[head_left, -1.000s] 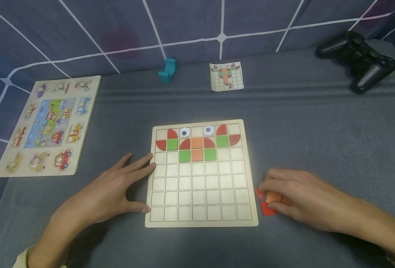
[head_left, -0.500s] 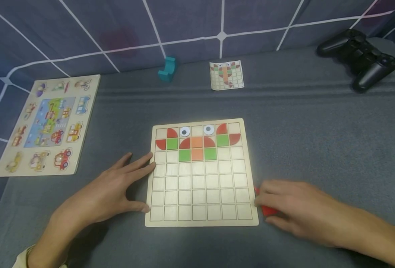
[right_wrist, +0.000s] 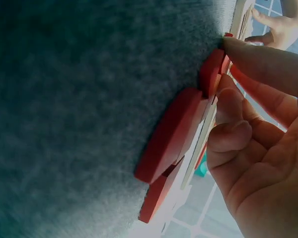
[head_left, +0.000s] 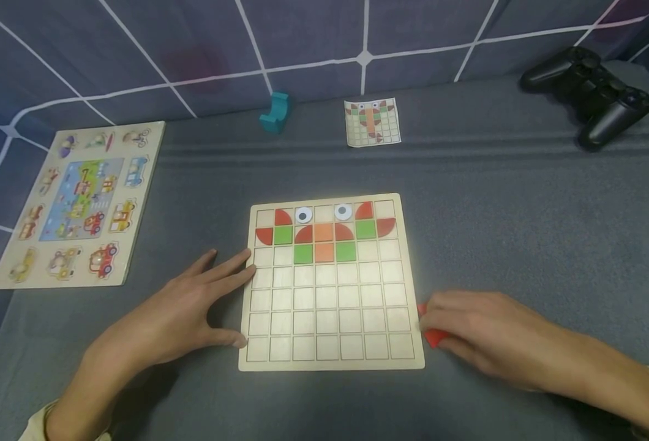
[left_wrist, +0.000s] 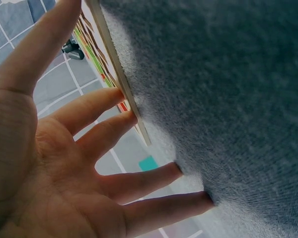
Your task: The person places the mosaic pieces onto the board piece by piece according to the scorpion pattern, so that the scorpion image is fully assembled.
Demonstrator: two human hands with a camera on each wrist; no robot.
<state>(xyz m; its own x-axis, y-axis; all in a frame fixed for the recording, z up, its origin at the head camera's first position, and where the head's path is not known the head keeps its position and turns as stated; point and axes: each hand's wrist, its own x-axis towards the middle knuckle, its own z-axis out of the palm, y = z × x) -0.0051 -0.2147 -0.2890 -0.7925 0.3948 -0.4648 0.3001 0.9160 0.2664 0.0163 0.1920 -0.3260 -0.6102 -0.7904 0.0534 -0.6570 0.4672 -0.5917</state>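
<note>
A wooden grid board (head_left: 349,321) lies flat, its upper rows holding red quarter-circle, green and orange square tiles and two eye pieces. My left hand (head_left: 176,309) has its fingers spread; thumb and two fingertips touch the board's left edge. My right hand (head_left: 492,337) is beside the lower right edge, thumb and fingers pinching a red tile (head_left: 435,337). In the right wrist view, that red tile (right_wrist: 211,73) is by the thumb tip, and other red pieces (right_wrist: 174,134) lie on the cloth below the palm. The fingers partly hide the pieces.
A small printed pattern card (head_left: 372,122) lies beyond the board, left of a black game controller (head_left: 589,98). Near the back edge stands a teal curved block (head_left: 276,113). At left is a picture puzzle board (head_left: 82,205). A tile-patterned cloth (head_left: 313,43) rises behind.
The right hand shifts slightly over the loose pieces, and the orange tile seen earlier is now hidden. Its thumb closes in on the red tile. The left hand stays in place.
</note>
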